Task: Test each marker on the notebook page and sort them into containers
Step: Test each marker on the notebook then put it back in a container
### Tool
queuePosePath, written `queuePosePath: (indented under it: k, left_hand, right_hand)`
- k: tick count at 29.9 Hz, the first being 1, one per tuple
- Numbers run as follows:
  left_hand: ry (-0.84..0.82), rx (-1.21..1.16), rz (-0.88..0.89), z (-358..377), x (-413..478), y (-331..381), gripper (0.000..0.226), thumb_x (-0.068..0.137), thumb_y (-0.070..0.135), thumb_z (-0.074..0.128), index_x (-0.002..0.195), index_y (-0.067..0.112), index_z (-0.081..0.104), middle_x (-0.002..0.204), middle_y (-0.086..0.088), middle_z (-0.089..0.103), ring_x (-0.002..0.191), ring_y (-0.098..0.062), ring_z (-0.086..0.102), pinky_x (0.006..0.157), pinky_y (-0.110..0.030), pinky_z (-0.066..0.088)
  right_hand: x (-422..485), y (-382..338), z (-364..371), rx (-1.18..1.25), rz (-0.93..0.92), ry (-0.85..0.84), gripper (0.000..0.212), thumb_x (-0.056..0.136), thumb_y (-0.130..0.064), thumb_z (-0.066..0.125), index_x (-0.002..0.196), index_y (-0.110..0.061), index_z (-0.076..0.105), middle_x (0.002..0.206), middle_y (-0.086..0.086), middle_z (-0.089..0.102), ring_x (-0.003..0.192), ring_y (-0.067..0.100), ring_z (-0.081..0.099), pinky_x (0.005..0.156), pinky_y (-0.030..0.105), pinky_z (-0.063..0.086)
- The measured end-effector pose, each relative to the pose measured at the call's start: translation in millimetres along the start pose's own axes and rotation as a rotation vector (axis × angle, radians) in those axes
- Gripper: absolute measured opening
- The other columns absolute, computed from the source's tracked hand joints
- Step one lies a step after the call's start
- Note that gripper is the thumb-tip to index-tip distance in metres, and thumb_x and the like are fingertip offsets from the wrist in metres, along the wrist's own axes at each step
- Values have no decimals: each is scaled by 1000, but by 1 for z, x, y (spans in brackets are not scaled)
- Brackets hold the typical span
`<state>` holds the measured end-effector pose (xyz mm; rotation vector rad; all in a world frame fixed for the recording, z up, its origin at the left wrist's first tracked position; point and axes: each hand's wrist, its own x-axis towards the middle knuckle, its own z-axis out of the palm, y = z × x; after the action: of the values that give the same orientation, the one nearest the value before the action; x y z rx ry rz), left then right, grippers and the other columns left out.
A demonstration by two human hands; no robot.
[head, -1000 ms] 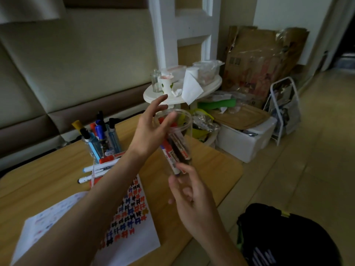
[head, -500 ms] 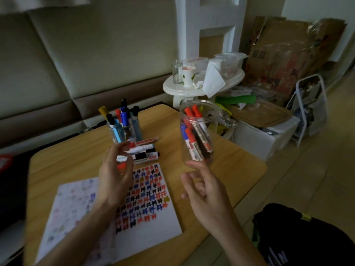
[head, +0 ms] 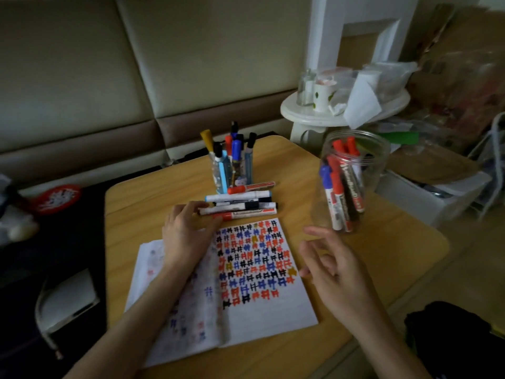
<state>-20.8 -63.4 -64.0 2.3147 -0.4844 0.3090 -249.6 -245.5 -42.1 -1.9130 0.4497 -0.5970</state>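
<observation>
I see the wooden table (head: 396, 242) bearing the open notebook (head: 267, 318), its right page full of marks. The clear jar (head: 379, 165) of markers stands to its right. The left hand (head: 185, 233) lays close-set fingers on the loose markers (head: 240, 206); I cannot tell if they pinch. The right hand (head: 336, 272) hovers near the jar, fingers spread and empty.

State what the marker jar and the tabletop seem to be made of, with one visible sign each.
The jar looks like clear, glossy plastic: the markers show through its wall and ridges ring its neck; glass is possible. The tabletop looks like pale wood or wood-effect laminate, matt: grain lines run along it.
</observation>
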Motion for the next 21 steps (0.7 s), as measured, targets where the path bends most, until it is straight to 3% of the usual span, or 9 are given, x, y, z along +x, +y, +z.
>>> queuePosePath:
  k: [5, 11, 15, 18, 21]
  left_hand:
    - [-23, -3, -21, -4, 13, -15, 32, 90, 45, 72, 120, 32, 70, 118, -4, 63, 108, -28, 61, 91, -50, 53]
    - [-44, 16, -55, -3, 20, -17, 24, 87, 42, 77, 108, 31, 73, 107, 2, 69, 102, -23, 66, 89, -46, 55]
    - [-37, -213, -76, -17, 12, -7, 15, 94, 30, 71, 107, 26, 73, 95, 10, 68, 97, -14, 63, 75, -24, 50]
    - [-29, -304, 7, -30, -1, 4, 17, 93, 30, 71, 108, 22, 72, 98, 11, 70, 97, -5, 65, 78, -23, 53]
    - [-66, -355, 64, -41, -22, 20, 19, 93, 27, 71, 109, 18, 71, 99, 11, 72, 92, 0, 66, 72, -8, 45]
  right_hand:
    - [1, 1, 6, 10, 3, -20, 27, 96, -41, 60, 121, -31, 61, 90, -10, 70, 72, 9, 73, 61, 25, 56]
    - [2, 4, 7, 14, 10, -38, 26, 97, -38, 61, 122, -31, 61, 95, -14, 69, 74, 8, 74, 62, 32, 61]
    - [2, 2, 9, 34, 18, -37, 30, 93, -46, 60, 121, -33, 61, 96, -15, 69, 75, 9, 74, 64, 33, 61]
    - [3, -1, 13, 63, -26, -30, 38, 88, -52, 63, 123, -35, 60, 97, -14, 70, 78, 13, 74, 69, 41, 63]
    - [3, -10, 17, 93, -115, -44, 49, 89, -40, 72, 135, -39, 56, 96, -12, 70, 78, 12, 71, 71, 36, 62]
